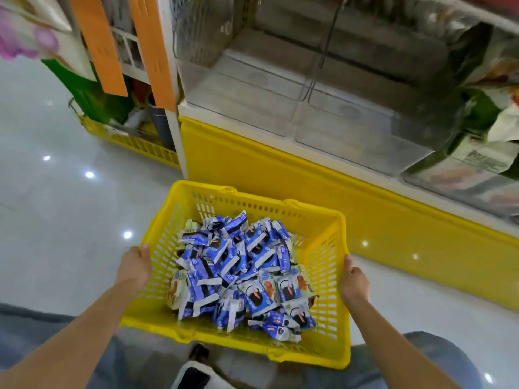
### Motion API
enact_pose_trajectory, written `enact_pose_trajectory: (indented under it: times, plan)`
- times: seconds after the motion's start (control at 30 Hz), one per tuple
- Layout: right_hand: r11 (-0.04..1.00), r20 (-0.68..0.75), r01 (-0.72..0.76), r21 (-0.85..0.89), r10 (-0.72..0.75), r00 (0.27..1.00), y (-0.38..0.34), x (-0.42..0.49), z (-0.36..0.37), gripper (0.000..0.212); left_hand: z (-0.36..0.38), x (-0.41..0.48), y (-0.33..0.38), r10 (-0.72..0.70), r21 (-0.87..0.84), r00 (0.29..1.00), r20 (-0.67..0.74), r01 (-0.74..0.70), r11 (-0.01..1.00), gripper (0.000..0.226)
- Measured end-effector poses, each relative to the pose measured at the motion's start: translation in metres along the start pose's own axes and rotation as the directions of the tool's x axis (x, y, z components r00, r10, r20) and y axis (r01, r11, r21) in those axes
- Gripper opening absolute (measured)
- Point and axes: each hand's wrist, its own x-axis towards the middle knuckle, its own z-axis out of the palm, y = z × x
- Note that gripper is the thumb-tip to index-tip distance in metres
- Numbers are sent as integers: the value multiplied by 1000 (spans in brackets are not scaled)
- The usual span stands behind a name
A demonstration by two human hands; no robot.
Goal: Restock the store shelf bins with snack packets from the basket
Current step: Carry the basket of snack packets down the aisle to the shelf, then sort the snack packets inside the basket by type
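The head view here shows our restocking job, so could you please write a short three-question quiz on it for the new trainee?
1. True or false: the left hand and the right hand each grip a side rim of the yellow basket.
2. The snack packets in the basket are mostly: A red, B blue and white, C green.
3. Short answer: which already holds packs, the clear bin straight ahead or the bin at far right?

Key: 1 true; 2 B; 3 the bin at far right.
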Motion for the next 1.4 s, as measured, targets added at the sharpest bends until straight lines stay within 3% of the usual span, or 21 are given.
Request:
enact_pose_trajectory:
  times: [0.17,0.43,0.63,0.7,0.77,0.87,0.93,1.0,1.07,1.17,1.3,1.4]
  plan:
    - [999,68,12,-34,-9,998,12,6,4,57,10,-4,-4,43,-36,998,-35,-44,998,47]
    - [999,135,38,36,-43,990,27,-13,-1,39,1,-17,-18,115,37,993,33,-116,993,41]
    - [984,127,106,-140,-88,988,28,-34,-7,31,-9,-33,-15,122,119,992,20,-124,985,34]
    - [937,87,226,-267,-210,974,22,-46,-1,42,-8,-41,-7,229,196,969,-87,-209,958,35]
    - [899,101,379,-218,-365,925,14,-59,8,51,-3,-53,6,433,254,895,-109,-396,883,38]
    - [832,268,544,-111,-502,822,3,-74,31,54,19,-68,20,593,177,802,71,-595,784,33]
    - [804,401,590,-73,-518,755,4,-82,48,51,39,-76,18,569,156,791,224,-605,781,35]
    - [824,479,566,-33,-484,732,6,-82,68,47,56,-75,11,467,149,821,329,-533,833,36]
    - [859,531,511,-13,-427,732,8,-83,86,48,66,-71,5,401,183,844,357,-484,856,34]
    - [902,601,431,-19,-334,726,8,-87,108,62,72,-64,-2,438,310,821,366,-551,775,55]
    - [867,554,466,-177,-303,775,3,-88,127,64,73,-54,-4,485,404,767,420,-636,657,78]
    - [869,539,446,-213,-276,795,1,-87,134,61,72,-46,-2,531,385,743,407,-667,638,74]
